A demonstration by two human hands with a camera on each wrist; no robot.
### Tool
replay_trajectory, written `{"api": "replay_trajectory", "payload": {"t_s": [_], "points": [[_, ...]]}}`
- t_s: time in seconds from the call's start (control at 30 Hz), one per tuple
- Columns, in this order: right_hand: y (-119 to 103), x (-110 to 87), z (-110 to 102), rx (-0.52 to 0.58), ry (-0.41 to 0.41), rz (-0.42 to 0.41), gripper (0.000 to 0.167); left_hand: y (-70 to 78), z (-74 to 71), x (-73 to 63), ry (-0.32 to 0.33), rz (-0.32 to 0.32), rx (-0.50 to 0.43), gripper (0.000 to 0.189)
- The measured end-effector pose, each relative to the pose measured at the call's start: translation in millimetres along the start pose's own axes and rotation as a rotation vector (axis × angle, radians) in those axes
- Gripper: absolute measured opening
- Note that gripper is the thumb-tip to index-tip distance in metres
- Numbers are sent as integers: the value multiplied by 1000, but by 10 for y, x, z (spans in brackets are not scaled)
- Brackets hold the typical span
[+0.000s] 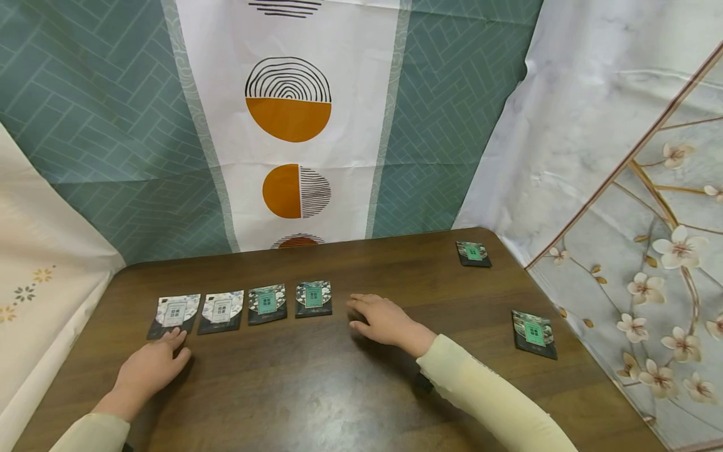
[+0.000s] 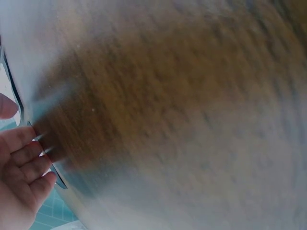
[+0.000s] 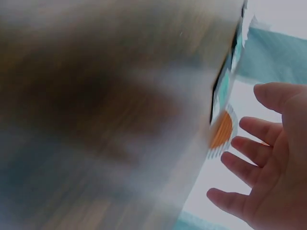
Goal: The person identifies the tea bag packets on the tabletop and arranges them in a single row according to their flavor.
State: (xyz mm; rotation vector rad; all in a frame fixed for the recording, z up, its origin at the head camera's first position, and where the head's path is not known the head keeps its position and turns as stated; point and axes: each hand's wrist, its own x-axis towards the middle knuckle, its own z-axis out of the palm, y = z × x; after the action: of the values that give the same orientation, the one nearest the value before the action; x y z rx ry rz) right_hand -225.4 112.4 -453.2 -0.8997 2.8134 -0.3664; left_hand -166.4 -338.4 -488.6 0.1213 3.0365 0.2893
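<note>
Four flat sachets lie in a row on the brown table: two with pale labels, a far-left sachet [image 1: 177,314] and its neighbour [image 1: 220,312], then two with green labels, one sachet [image 1: 267,304] and another sachet [image 1: 313,299]. My left hand [image 1: 149,364] has its fingertips at the lower edge of the far-left sachet, fingers extended. To the right of the row, my right hand [image 1: 386,320] hovers low over the table with fingers spread and nothing in them. In the right wrist view its fingers [image 3: 240,167] are loosely straight, apart from the sachets.
Two more green-labelled sachets lie on the right: one sachet [image 1: 474,253] by the far corner, one sachet [image 1: 534,334] near the right edge. A patterned cloth [image 1: 305,125] hangs behind the table [image 1: 271,389], and a floral cloth [image 1: 649,282] lines the right side.
</note>
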Motion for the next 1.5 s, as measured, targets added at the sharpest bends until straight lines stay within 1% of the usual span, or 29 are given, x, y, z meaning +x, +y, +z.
{"api": "replay_trajectory", "payload": {"t_s": [0.07,0.2,0.37,0.5,0.7,0.83,0.93,1.03,1.17,1.27,1.37,1.5], "points": [[108,-145,-32,46,11,22,53,4,-2,5,0,-2,0,53],[338,-457,-87,91,38,74,53,12,-15,14,5,-2,-2,53],[611,-837,-157,77,90,145,54,3,-18,16,-4,-1,0,53],[782,-1109,-211,72,123,209,54,10,-24,15,-7,-3,1,53],[969,-1508,-253,120,108,324,61,21,-23,18,-12,-5,-3,53],[1103,-1771,-233,160,116,392,66,25,-22,31,-7,0,-2,53],[1218,-1943,-209,211,98,446,69,22,-19,42,-10,0,-1,54],[1353,-2101,-203,234,59,509,74,19,-9,50,-14,-2,-1,54],[1509,-2281,-219,197,16,596,79,28,0,50,-12,-1,-3,54],[1573,-2366,-229,179,-18,647,82,40,-7,47,-12,-4,-4,54],[1610,-2411,-207,167,-55,662,81,45,-14,50,-20,-9,-8,54],[1634,-2433,-165,153,-91,637,78,52,-21,52,-25,-6,-7,55]]}}
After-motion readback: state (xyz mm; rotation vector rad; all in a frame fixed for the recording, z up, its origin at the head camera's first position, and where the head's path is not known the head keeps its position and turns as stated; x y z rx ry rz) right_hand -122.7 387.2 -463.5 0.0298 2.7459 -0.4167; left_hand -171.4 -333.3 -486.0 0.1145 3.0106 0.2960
